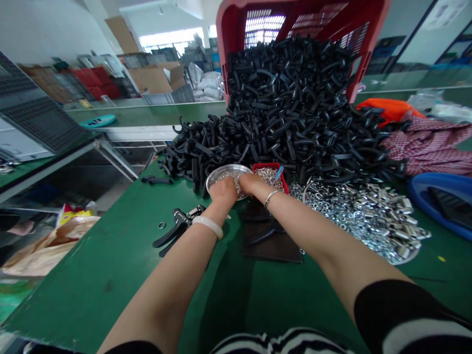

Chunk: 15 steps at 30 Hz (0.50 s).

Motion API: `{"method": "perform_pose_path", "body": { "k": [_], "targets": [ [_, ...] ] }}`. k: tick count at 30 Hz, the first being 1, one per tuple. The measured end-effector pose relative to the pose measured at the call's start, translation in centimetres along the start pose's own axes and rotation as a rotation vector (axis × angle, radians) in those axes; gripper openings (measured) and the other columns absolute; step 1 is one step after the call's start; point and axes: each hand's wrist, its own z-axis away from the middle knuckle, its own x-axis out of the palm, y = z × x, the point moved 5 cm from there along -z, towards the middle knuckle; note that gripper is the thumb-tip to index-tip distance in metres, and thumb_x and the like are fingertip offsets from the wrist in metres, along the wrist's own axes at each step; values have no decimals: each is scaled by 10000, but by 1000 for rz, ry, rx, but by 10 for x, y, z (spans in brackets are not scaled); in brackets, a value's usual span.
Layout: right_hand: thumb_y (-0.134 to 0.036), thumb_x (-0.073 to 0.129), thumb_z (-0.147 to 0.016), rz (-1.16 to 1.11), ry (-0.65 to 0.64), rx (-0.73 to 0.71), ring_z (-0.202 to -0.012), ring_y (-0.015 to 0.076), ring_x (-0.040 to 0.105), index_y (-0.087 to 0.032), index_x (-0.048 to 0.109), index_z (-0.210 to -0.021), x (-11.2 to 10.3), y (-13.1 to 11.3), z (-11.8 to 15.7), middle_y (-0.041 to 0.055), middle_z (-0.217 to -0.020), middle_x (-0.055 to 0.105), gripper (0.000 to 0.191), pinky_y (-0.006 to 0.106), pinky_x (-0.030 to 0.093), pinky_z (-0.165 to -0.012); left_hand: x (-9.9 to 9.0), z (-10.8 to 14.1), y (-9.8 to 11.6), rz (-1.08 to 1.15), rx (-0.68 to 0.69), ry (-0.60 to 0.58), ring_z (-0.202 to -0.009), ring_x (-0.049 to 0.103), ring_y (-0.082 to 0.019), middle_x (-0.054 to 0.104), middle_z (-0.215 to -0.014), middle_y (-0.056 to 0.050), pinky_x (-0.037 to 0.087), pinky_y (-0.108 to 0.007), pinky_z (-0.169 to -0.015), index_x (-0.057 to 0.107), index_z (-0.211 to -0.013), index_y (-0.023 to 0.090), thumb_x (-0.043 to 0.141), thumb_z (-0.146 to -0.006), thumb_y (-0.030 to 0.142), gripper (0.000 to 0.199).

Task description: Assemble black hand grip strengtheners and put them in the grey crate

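Both of my hands reach into a round metal bowl of small shiny metal parts. My left hand is at the bowl's near left side, its fingertips hidden among the parts. At the right side is my right hand, its fingers also out of sight. Beside it stands a small red tray of little metal pins, with a blue item on its edge. A black hand grip with a spring lies left of my left forearm. Under my right forearm, black handle pieces rest on a dark square board.
A big heap of black plastic handles spills from a tipped red crate. To the right are a pile of metal nuts and sleeves, a blue tray and a checked cloth. A small ring lies at left.
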Motion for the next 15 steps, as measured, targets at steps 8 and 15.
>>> {"method": "perform_pose_path", "body": {
  "k": [8, 15],
  "targets": [
    [-185, 530, -752, -37, 142, -44, -812, 187, 588, -180, 644, -787, -9, 13, 13, 63, -863, 668, 119, 269, 419, -703, 9, 6, 4, 88, 6, 61, -887, 619, -243, 654, -956, -92, 479, -359, -737, 587, -969, 207, 411, -843, 245, 219],
    [-159, 596, -707, -232, 248, -115, -665, 122, 566, -140, 635, -715, -15, 24, 15, 35, -736, 661, 45, 217, 403, -617, 15, 21, 11, 126, 76, 7, -867, 618, -236, 651, -946, -73, 465, -353, -718, 579, -937, 232, 412, -834, 244, 197]
  ]
}}
